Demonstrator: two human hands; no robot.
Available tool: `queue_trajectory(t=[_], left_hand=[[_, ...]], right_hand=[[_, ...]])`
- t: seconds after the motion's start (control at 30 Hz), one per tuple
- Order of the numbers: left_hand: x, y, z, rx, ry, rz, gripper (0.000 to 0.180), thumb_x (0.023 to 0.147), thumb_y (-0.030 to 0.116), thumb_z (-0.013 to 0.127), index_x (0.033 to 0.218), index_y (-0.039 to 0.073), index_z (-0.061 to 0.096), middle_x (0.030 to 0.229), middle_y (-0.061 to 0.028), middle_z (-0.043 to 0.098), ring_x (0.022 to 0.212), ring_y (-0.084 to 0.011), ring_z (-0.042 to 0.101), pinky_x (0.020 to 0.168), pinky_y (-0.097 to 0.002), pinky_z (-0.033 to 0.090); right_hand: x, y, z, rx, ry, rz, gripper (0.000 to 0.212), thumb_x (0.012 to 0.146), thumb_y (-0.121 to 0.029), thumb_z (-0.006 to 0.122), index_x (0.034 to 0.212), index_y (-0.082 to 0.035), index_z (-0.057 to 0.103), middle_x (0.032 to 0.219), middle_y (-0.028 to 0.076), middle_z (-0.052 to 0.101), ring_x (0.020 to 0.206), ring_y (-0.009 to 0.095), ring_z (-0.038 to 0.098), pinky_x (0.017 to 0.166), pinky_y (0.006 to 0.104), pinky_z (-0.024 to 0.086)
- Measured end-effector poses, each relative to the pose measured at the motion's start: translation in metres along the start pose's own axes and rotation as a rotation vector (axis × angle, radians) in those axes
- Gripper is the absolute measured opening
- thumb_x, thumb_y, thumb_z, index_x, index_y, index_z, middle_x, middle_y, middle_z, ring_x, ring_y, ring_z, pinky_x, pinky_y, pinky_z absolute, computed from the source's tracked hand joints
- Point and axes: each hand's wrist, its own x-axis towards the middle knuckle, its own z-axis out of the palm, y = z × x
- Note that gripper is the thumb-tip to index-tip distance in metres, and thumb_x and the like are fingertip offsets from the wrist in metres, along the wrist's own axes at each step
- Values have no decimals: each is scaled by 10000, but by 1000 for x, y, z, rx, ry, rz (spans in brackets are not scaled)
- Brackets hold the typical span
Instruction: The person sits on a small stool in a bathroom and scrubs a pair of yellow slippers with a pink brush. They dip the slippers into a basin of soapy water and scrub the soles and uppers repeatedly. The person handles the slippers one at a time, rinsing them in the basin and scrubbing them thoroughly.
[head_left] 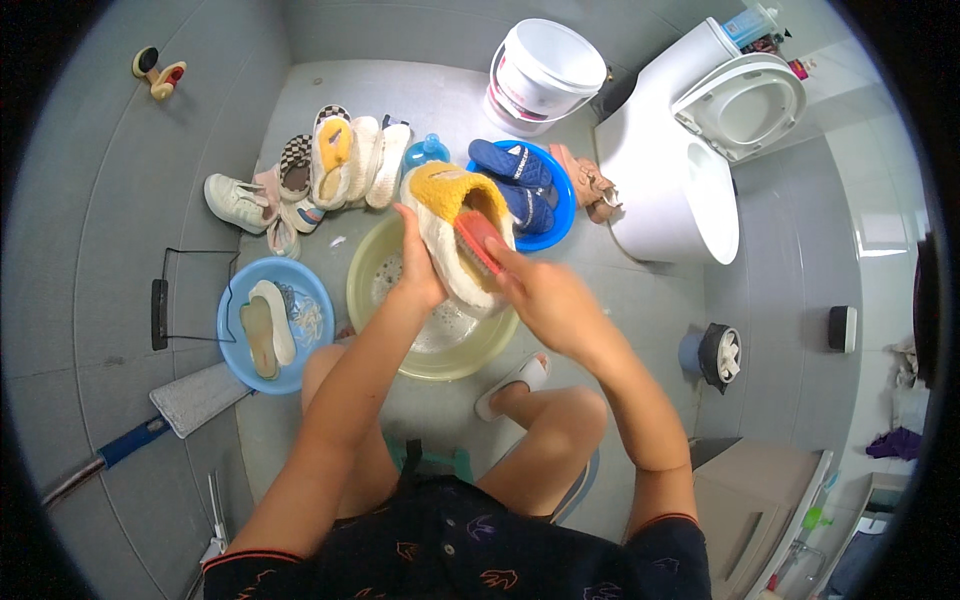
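A fluffy slipper (437, 215), white with a yellow upper, is held up over a pale yellow-green basin (440, 366) of sudsy water. My left hand (420, 265) grips the slipper along its left side, its thumb up near the toe. My right hand (545, 300) is closed round a red scrubbing brush (477, 238), whose bristles are against the inside of the slipper's opening. The fingers under the brush are partly hidden. Just behind the slipper, a blue basin (566, 215) holds a pair of dark blue slippers (520, 170).
Several shoes and slippers (335, 165) line the back left floor. A light blue basin (232, 350) with insoles and laces stands left, near a flat mop (200, 398). A white bucket (540, 80) and pink shoes (585, 182) are behind; a toilet (670, 180) and small bin (720, 352) stand right.
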Motion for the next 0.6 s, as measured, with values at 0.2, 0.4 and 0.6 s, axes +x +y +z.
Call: queue_trajectory(t=[0.2,0.4,0.6], left_hand=[[4,1,-5,-60,-158,-37,954,821,835,217,1460,137,333,1435,-115,435,1321,-302,422,1099,-463,348],[-8,-14,7,187,-138,-46,942,850,803,236,1497,118,245,1470,-117,395,1337,-276,415,1100,-443,347],[2,-11,-15,272,-117,-39,921,877,774,240,1485,83,259,1451,-131,418,1311,-280,444,1094,-434,354]], right_hand=[[30,21,8,32,64,-78,303,901,-175,528,1166,-54,612,832,258,644,795,429,631,724,518,490],[72,47,56,-83,197,61,204,817,-80,515,891,74,626,806,311,633,792,457,636,723,520,495],[77,59,79,330,151,155,238,856,-99,505,918,101,617,907,335,627,883,459,628,758,478,501]])
